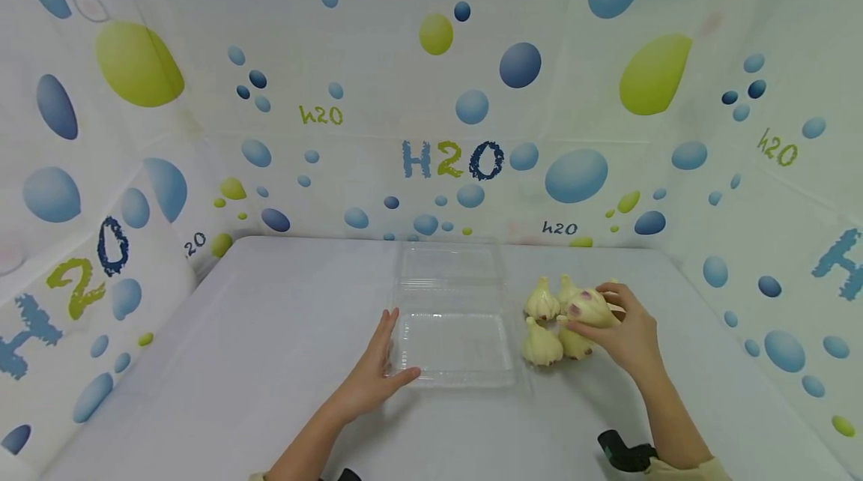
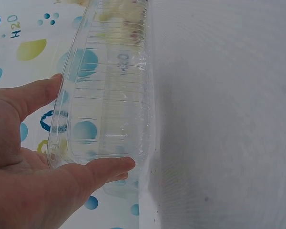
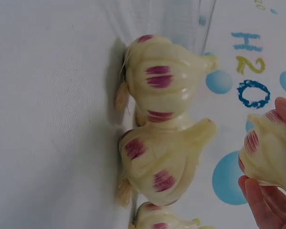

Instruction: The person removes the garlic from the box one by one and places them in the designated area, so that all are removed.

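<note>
A clear plastic clamshell box lies opened flat on the white table, its lid folded back on the far side. At the box's near left corner is my left hand, thumb on the front edge and fingers straight along the left side. My right hand holds a garlic bulb between thumb and fingers, raised above the other bulbs. Several cream garlic bulbs with purple streaks stand close together to the right of the box. In the right wrist view, the held garlic bulb is partly cut off by the frame edge.
The white tabletop extends on both sides of the box. Behind it hangs a white curtain printed with blue and green drops. A black strap piece is at the right wrist.
</note>
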A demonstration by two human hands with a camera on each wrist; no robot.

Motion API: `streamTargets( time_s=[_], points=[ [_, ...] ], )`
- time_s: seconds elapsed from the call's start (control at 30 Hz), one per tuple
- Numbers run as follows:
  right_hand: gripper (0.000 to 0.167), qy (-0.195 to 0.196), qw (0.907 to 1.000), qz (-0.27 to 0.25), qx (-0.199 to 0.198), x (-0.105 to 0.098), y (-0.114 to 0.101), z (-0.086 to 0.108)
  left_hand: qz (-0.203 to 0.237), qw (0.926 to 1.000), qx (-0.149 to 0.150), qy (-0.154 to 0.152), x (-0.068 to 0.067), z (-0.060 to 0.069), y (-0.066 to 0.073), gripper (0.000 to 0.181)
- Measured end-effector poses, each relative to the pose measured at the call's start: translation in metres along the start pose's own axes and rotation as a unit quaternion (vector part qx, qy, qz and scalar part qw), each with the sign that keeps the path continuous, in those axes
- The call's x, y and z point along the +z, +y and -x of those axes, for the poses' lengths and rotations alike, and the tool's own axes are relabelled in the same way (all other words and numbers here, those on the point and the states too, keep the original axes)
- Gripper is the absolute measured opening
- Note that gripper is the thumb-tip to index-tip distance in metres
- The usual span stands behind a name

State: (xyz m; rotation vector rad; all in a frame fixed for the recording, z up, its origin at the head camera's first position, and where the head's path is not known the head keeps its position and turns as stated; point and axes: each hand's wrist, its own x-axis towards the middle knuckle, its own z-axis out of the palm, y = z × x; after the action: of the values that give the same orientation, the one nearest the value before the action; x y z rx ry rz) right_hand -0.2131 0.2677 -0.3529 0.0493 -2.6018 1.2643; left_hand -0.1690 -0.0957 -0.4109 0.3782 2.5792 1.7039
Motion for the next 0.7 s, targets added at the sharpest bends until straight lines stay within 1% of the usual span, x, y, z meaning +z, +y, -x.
streamTargets(
  time_s=[0.27, 0.43, 0.6, 0.7],
  points=[
    [0.071, 0.026, 0.9991, 0.034, 0.002, -0.015, 0.012, 0.000, -0.003, 1.0000, -0.001, -0.001, 0.000, 0.000, -0.001, 0.093],
    [0.073, 0.027, 0.9985, 0.044, 0.016, -0.021, 0.021, -0.002, -0.001, 1.0000, -0.007, -0.003, 0.000, 0.000, -0.002, 0.093],
    [0.071, 0.033, 0.9985, 0.041, 0.014, -0.025, 0.029, -0.003, 0.001, 1.0000, -0.006, -0.002, 0.000, 0.000, 0.000, 0.093],
    [0.071, 0.026, 0.9986, 0.043, 0.016, -0.027, 0.034, -0.005, 0.001, 1.0000, -0.006, -0.001, 0.000, 0.000, 0.002, 0.093]
  ],
)
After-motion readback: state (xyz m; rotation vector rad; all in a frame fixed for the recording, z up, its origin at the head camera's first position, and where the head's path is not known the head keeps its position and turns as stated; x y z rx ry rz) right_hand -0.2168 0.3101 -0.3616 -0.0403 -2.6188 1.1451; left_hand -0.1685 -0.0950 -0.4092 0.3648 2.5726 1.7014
